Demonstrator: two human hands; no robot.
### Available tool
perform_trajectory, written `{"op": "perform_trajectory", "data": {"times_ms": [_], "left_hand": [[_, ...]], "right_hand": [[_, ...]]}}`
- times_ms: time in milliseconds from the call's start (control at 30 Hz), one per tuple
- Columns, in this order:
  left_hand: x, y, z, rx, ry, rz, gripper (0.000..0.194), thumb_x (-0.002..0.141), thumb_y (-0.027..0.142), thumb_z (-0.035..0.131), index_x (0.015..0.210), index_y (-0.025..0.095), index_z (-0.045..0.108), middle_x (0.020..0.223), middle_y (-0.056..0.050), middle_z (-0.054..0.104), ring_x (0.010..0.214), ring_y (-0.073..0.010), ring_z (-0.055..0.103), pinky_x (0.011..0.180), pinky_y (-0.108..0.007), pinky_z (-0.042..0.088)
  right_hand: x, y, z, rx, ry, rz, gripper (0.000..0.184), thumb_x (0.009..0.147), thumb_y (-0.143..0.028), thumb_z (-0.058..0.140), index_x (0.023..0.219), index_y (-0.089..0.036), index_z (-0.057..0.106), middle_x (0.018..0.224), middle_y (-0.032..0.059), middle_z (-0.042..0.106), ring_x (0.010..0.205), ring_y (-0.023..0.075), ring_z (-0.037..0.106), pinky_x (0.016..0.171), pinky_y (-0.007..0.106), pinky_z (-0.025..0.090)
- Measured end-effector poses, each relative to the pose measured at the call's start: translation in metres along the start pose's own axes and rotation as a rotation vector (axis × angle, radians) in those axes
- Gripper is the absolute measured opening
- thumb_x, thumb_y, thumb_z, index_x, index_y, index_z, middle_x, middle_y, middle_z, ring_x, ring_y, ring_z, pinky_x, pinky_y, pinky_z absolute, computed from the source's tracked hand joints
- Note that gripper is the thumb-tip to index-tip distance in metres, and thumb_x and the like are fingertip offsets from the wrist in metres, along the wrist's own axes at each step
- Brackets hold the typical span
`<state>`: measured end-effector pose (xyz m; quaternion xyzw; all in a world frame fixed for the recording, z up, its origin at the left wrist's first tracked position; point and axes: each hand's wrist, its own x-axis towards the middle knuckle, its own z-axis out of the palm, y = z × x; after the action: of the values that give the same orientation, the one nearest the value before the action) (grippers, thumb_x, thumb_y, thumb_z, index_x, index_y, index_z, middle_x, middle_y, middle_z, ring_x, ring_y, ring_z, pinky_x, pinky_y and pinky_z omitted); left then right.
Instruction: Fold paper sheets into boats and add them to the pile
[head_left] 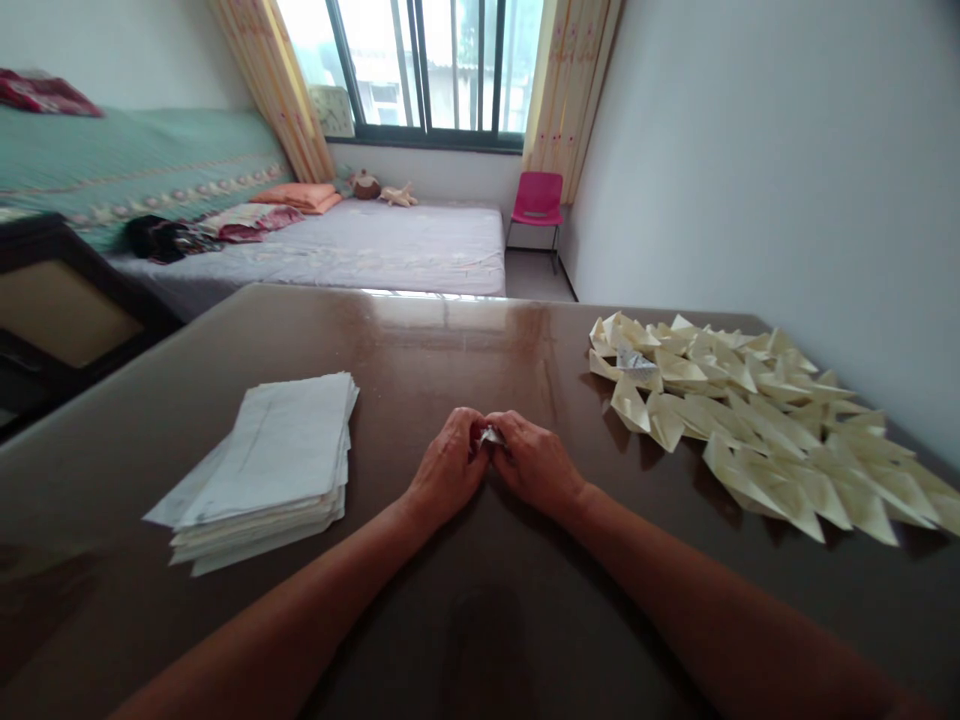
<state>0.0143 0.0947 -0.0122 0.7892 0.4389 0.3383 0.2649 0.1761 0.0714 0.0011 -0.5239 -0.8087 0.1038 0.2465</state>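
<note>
My left hand and my right hand meet over the middle of the brown table. Between their fingertips they pinch a small folded piece of paper, whitish, with most of it hidden by the fingers. Left of my hands lies an uneven stack of white paper sheets. Many folded cream paper boats cover the table's right side in rows, and one greyish printed folded paper sits among them.
Beyond the table stands a bed with orange pillows and soft toys. A pink chair is by the window. At the left is a dark wooden chair back; a white wall runs along the right.
</note>
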Motion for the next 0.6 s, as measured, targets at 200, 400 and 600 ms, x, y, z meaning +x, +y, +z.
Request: {"op": "perform_trajectory", "data": {"times_ms": [200, 400, 600], "left_hand": [[0.007, -0.01, -0.004, 0.123, -0.013, 0.031, 0.021, 0.072, 0.009, 0.051, 0.087, 0.021, 0.046, 0.084, 0.001, 0.052, 0.073, -0.0143, 0.051, 0.065, -0.026, 0.043], [0.005, -0.01, -0.01, 0.263, -0.107, 0.111, 0.01, 0.08, 0.014, 0.051, 0.084, 0.022, 0.054, 0.088, -0.001, 0.056, 0.079, -0.0166, 0.055, 0.07, -0.027, 0.044], [0.003, -0.016, -0.019, 0.19, -0.218, 0.272, 0.017, 0.09, 0.022, 0.048, 0.093, 0.023, 0.065, 0.098, -0.004, 0.064, 0.094, -0.0172, 0.057, 0.085, -0.03, 0.046]], "right_hand": [[0.002, 0.014, 0.009, 0.118, 0.03, 0.152, 0.028, 0.078, -0.016, 0.053, 0.105, -0.022, 0.048, 0.088, -0.0002, 0.062, 0.075, 0.0155, 0.059, 0.068, 0.024, 0.042], [0.001, 0.023, -0.001, 0.056, -0.013, 0.053, 0.013, 0.082, -0.015, 0.053, 0.092, -0.022, 0.059, 0.097, 0.0006, 0.06, 0.078, 0.0119, 0.057, 0.07, 0.021, 0.041], [0.002, 0.04, -0.017, 0.064, -0.124, -0.176, 0.016, 0.087, -0.02, 0.055, 0.098, -0.024, 0.067, 0.107, 0.0029, 0.063, 0.099, 0.015, 0.055, 0.085, 0.026, 0.043]]}}
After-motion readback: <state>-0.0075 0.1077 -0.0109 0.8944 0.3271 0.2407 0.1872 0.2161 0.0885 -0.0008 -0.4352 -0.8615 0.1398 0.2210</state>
